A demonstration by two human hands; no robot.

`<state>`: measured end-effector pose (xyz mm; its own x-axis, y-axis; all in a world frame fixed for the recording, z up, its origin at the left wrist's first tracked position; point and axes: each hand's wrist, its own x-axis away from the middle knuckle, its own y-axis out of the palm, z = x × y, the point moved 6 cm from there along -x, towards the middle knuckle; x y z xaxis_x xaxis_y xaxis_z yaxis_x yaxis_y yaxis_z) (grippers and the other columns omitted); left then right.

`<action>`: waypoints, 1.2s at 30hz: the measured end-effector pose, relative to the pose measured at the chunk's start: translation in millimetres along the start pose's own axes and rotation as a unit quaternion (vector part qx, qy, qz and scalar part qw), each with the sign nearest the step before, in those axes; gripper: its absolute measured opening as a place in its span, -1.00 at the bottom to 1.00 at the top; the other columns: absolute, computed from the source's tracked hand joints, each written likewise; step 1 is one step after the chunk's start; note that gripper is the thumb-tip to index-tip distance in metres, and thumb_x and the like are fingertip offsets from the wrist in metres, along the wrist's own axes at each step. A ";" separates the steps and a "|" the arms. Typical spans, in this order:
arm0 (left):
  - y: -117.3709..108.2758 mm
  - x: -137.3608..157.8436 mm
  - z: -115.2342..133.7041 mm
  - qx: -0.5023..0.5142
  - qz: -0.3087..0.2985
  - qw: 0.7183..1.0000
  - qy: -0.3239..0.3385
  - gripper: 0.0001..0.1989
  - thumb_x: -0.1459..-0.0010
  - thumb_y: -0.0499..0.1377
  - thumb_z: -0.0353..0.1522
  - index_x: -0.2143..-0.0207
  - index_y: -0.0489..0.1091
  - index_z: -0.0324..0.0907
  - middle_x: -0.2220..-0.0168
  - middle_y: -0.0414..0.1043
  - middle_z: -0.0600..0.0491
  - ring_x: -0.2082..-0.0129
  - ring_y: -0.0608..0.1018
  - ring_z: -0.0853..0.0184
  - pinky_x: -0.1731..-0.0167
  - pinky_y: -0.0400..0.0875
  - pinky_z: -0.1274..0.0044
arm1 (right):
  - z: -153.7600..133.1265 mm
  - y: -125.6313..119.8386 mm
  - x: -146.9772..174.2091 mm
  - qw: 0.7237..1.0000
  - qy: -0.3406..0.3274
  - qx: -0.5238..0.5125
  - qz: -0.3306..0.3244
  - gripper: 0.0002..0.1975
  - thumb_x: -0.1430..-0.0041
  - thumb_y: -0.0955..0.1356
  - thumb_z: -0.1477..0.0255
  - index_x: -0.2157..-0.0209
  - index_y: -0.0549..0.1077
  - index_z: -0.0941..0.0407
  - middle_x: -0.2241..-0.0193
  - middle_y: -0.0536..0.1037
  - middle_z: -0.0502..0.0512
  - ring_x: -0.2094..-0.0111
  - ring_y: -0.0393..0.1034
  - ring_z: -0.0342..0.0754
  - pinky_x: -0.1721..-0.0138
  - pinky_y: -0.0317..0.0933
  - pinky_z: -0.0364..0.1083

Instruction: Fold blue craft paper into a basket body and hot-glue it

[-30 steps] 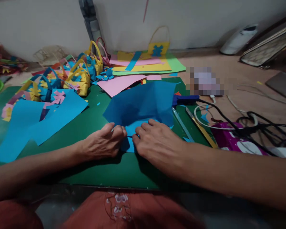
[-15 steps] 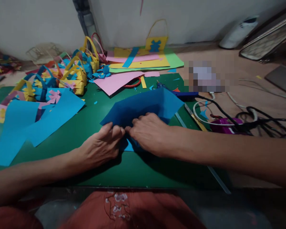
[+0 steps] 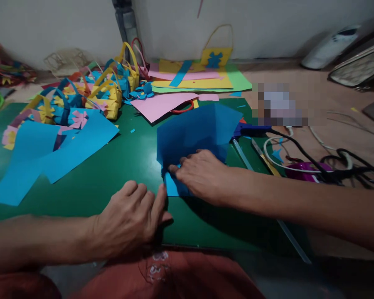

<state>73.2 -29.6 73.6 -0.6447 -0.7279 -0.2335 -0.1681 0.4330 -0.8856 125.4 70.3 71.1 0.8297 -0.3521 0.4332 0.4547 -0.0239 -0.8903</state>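
We had drawn our left hand (image 3: pixel 132 218) back toward the near edge of the green board (image 3: pixel 134 160), away from our right hand (image 3: pixel 202 176), and had loosened its curled fingers. The raised flap of the blue paper (image 3: pixel 196 128) now stood higher, hiding the nozzle of the glue gun (image 3: pixel 255 131), visible half a second earlier.

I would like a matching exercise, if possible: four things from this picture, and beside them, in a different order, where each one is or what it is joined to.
Things:
1. right hand
2. left hand
3. yellow bag
4. blue tool

Places:
A. at the back, close to the wall
B. joined to a black cord
C. near the front edge of the green board
D. on the bent blue sheet

Pairs: 1-D, 2-C, 3-A, 4-B
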 end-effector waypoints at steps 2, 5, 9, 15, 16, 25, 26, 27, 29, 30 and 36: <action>13.0 -1.6 -6.2 0.011 -0.051 0.998 -0.027 -0.46 -0.23 -0.06 -0.11 0.06 0.34 -0.43 0.64 0.30 0.06 0.62 0.37 0.28 0.57 0.03 0.44 | 0.4 -0.7 -1.1 1.000 0.002 -0.006 -0.018 -0.61 -0.09 0.27 0.57 0.02 0.37 0.13 0.40 0.56 0.15 0.38 0.45 0.01 0.53 0.03 -0.11; 27.4 -3.4 -11.9 0.045 -0.101 0.993 -0.049 -0.35 -0.21 -0.15 0.01 -0.01 0.30 -0.36 0.62 0.35 0.03 0.61 0.42 0.26 0.56 0.04 0.44 | 1.7 -3.4 -1.8 1.000 0.012 -0.018 -0.018 -0.61 -0.11 0.25 0.57 0.00 0.35 0.12 0.42 0.56 0.13 0.37 0.45 0.00 0.54 0.00 -0.11; 32.4 -6.7 -14.2 0.066 -0.104 0.991 -0.051 -0.32 -0.16 -0.17 0.07 0.03 0.33 -0.28 0.62 0.38 0.02 0.61 0.44 0.25 0.55 0.03 0.45 | 4.0 2.4 -1.0 1.000 0.017 -0.025 0.008 -0.72 -0.16 0.23 0.51 0.10 0.43 0.09 0.37 0.55 0.12 0.33 0.43 0.00 0.51 0.01 -0.10; 32.5 -8.9 -14.4 0.073 -0.059 0.994 -0.055 -0.30 -0.15 -0.11 0.07 0.08 0.37 -0.38 0.62 0.39 -0.03 0.60 0.44 0.23 0.54 0.04 0.46 | -0.7 20.7 7.5 0.989 -0.057 0.043 0.128 -0.67 -0.16 0.23 0.53 0.03 0.37 0.18 0.15 0.48 0.27 0.16 0.35 0.04 0.27 0.12 -0.05; 33.4 -8.7 -14.3 0.078 -0.058 0.994 -0.055 -0.30 -0.15 -0.10 0.06 0.07 0.36 -0.41 0.61 0.40 -0.04 0.60 0.45 0.23 0.53 0.05 0.45 | 0.1 21.2 7.7 0.987 -0.049 0.054 0.143 -0.67 -0.12 0.25 0.54 0.05 0.38 0.18 0.16 0.48 0.27 0.18 0.35 0.04 0.29 0.12 -0.05; 35.3 -8.5 -17.5 0.128 -0.002 0.991 -0.050 -0.38 -0.18 -0.04 -0.01 0.13 0.38 -0.43 0.64 0.39 -0.05 0.66 0.38 0.33 0.57 -0.02 0.49 | -11.6 7.9 -0.6 0.975 -0.027 0.160 0.154 -0.76 0.03 0.24 0.65 0.33 0.43 0.16 0.48 0.48 0.15 0.41 0.34 -0.02 0.49 0.01 -0.11; 35.2 -8.8 -17.8 0.132 0.002 0.990 -0.049 -0.40 -0.18 -0.03 -0.02 0.15 0.39 -0.43 0.65 0.38 -0.04 0.67 0.37 0.34 0.58 -0.04 0.49 | -13.1 7.1 -1.2 0.974 -0.025 0.170 0.150 -0.75 0.04 0.23 0.66 0.33 0.43 0.15 0.50 0.48 0.14 0.43 0.34 -0.02 0.49 0.00 -0.10; 35.0 -9.0 -18.1 0.135 0.006 0.990 -0.047 -0.41 -0.18 -0.01 -0.03 0.16 0.39 -0.44 0.66 0.38 -0.05 0.67 0.36 0.35 0.58 -0.05 0.50 | -14.9 6.2 -1.7 0.973 -0.025 0.178 0.146 -0.75 0.05 0.22 0.68 0.35 0.43 0.15 0.53 0.47 0.14 0.45 0.33 -0.02 0.49 -0.01 -0.10; 34.2 -9.3 -18.5 0.137 0.014 0.989 -0.045 -0.42 -0.17 0.01 -0.03 0.19 0.40 -0.45 0.67 0.37 -0.05 0.68 0.34 0.36 0.59 -0.08 0.51 | -18.6 4.5 -2.9 0.972 -0.027 0.188 0.140 -0.74 0.08 0.21 0.70 0.42 0.43 0.15 0.60 0.43 0.12 0.51 0.29 -0.03 0.48 -0.03 -0.08; 34.0 -9.5 -18.6 0.138 0.016 0.989 -0.043 -0.42 -0.16 0.02 -0.04 0.19 0.41 -0.45 0.68 0.37 -0.06 0.68 0.34 0.36 0.59 -0.09 0.51 | -20.5 3.7 -3.3 0.972 -0.031 0.189 0.138 -0.74 0.09 0.21 0.71 0.45 0.43 0.15 0.63 0.42 0.11 0.54 0.27 -0.03 0.48 -0.04 -0.08; 38.5 -9.8 -18.6 0.154 -0.017 0.987 -0.042 -0.42 -0.20 -0.03 -0.06 0.11 0.37 -0.45 0.63 0.42 -0.09 0.67 0.33 0.37 0.57 -0.07 0.49 | -24.2 6.4 -0.6 0.970 -0.044 0.189 0.144 -0.74 0.07 0.19 0.71 0.51 0.41 0.13 0.68 0.37 0.08 0.61 0.17 -0.08 0.48 -0.05 -0.08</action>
<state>59.2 4.1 49.2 -0.5762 -0.7861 -0.2235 0.0555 0.2353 -0.9703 119.9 47.7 61.7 0.9567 -0.2122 0.1994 0.2729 0.4140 -0.8684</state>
